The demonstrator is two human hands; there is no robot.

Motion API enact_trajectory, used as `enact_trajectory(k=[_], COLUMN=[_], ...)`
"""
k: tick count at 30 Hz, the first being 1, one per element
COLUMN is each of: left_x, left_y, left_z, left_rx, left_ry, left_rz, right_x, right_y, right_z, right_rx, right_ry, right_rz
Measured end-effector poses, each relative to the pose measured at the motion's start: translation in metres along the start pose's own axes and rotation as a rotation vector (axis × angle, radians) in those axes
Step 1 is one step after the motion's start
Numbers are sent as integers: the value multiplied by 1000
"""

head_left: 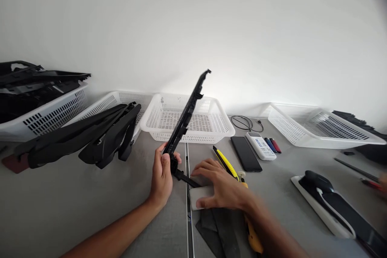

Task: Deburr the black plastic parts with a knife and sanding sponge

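My left hand (161,177) grips the lower end of a long black plastic part (187,113), which stands tilted up and to the right in front of a white basket (223,129). My right hand (219,187) lies flat, fingers spread, on a small white block (198,198) on the grey table, fingertips close to the part's bottom end. Dark sheet pieces (216,229) lie under my right wrist. A yellow and black utility knife (226,164) lies just beyond my right hand.
Black plastic parts (90,137) spill from a white basket at left; another full basket (45,113) stands far left. A black phone (245,153), white device (260,145), pens, a cable and an empty white basket (317,131) sit to the right. A black-white tool (326,199) lies near right.
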State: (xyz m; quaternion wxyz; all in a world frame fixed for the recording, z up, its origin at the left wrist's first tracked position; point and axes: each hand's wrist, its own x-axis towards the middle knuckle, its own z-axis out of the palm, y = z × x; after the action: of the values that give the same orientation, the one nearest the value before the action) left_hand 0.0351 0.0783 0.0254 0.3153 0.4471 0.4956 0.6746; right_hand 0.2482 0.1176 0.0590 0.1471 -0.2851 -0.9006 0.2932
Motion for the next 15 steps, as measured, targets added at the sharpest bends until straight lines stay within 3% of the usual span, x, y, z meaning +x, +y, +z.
enact_trajectory(k=[4,7,11,15], left_x=[4,5,-1,-2], left_y=[11,16,10,4], left_z=[-10,-22,-35,-38], left_rx=[98,125,172,182], left_ry=[124,165,89,29], left_rz=[133,127,2,-40], right_x=[1,2,4,5], right_y=[-4,-4,-4,-3], right_z=[9,13,17,18], right_rx=[-25,-35,-48,-58], right_ry=[-37,-5,36,52], right_rz=[-4,3,11,-13])
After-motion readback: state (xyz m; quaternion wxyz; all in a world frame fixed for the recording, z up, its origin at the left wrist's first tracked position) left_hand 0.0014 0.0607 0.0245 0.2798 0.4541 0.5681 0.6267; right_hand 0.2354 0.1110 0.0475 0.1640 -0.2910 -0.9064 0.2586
